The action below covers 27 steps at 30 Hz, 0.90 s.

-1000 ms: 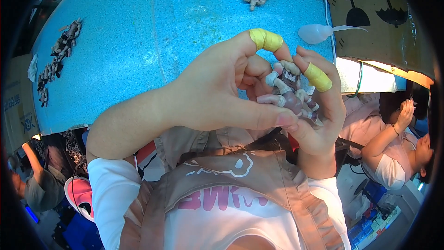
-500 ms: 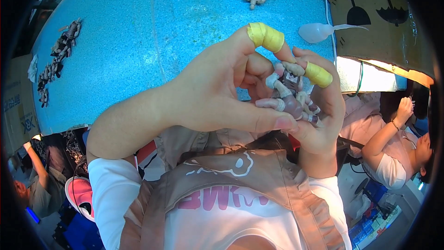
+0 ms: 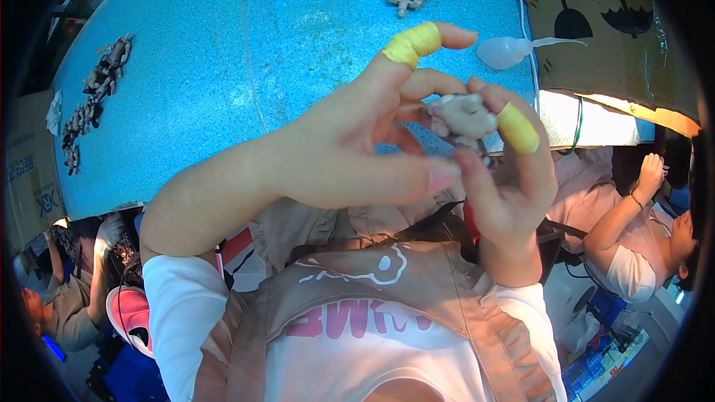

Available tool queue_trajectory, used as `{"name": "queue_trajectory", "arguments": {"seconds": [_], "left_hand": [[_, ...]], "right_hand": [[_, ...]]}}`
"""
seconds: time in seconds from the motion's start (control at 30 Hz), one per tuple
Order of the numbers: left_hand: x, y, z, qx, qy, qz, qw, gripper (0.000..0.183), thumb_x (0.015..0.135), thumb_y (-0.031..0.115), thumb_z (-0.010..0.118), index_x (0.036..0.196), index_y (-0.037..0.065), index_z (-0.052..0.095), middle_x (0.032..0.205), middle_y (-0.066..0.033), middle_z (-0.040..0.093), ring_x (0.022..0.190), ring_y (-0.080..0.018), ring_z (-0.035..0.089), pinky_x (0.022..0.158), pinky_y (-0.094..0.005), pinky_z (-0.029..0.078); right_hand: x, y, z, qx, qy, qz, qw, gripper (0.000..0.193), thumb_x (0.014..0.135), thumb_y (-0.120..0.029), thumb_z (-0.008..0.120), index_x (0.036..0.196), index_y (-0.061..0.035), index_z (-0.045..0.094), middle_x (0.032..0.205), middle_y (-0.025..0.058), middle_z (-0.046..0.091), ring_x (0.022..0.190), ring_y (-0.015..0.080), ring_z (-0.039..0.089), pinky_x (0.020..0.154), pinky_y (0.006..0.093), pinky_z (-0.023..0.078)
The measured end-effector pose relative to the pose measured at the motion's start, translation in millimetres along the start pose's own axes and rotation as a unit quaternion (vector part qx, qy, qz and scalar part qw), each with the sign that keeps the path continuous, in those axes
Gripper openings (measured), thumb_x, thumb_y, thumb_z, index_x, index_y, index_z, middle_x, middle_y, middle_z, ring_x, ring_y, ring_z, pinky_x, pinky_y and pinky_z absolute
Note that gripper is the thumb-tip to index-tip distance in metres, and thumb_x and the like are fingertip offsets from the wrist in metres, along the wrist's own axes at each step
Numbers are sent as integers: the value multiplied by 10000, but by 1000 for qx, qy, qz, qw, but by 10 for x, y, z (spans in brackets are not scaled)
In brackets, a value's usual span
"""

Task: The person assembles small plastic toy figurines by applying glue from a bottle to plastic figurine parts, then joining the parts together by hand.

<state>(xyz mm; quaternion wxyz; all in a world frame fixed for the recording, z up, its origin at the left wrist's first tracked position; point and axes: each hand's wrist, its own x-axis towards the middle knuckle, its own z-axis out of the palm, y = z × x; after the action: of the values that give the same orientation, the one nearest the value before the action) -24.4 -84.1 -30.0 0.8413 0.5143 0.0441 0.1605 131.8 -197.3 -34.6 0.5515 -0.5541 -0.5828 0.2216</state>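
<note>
The figurine (image 3: pixel 463 117) is above the near right portion of the blue tabletop (image 3: pixel 201 89), clamped between the right hand's (image 3: pixel 514 205) thumb and fingers. The left hand (image 3: pixel 350 145) is beside it, thumb and index finger spread; contact cannot be determined. A white squeeze bottle (image 3: pixel 499 53) lies at the tabletop's right edge.

One held figurine (image 3: pixel 463 117), one bottle (image 3: pixel 504 53)

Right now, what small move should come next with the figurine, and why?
Probably ease the index finger of the left hand down onto the figurine to steady it. That finger, wrapped in yellow tape, extends away from the figurine, while the right hand appears to pinch it between thumb and index finger.
</note>
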Motion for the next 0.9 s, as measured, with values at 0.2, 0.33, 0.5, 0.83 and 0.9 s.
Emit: {"name": "queue_trajectory", "arguments": {"seconds": [0.2,0.33,0.5,0.83,0.9], "left_hand": [[24,6,-19,-55,15,-38,998,687,841,96,547,1381,45,124,1197,-110,457,1084,-173,485,918,-304,401],[16,-1,-40,-60,2,-28,998,688,834,85,556,1376,37,136,1204,-111,453,1088,-169,483,929,-294,393],[7,-16,-20,-60,13,-29,998,679,811,49,566,1366,27,173,1205,-110,453,1099,-171,476,946,-287,379],[12,18,-33,-50,7,-30,998,667,790,27,560,1353,21,203,1189,-100,461,1109,-171,466,957,-296,368],[16,16,-30,-47,5,-28,998,662,778,14,556,1346,18,217,1187,-97,460,1114,-166,459,955,-294,370]], "right_hand": [[27,4,97,-161,18,-155,975,464,640,66,693,1088,1,593,1092,167,570,900,262,604,739,288,505],[23,-21,118,-136,19,-143,980,460,631,68,697,1076,0,602,1094,162,572,894,257,603,734,288,504],[3,4,118,-144,22,-158,977,491,596,88,694,1071,6,604,1045,153,591,856,249,603,684,298,500],[2,-27,153,-192,26,-185,963,477,582,92,672,1051,27,611,993,159,613,789,271,610,647,309,496],[-1,-43,157,-201,29,-181,962,465,585,95,667,1042,33,612,990,160,614,789,273,610,651,312,497]]}}
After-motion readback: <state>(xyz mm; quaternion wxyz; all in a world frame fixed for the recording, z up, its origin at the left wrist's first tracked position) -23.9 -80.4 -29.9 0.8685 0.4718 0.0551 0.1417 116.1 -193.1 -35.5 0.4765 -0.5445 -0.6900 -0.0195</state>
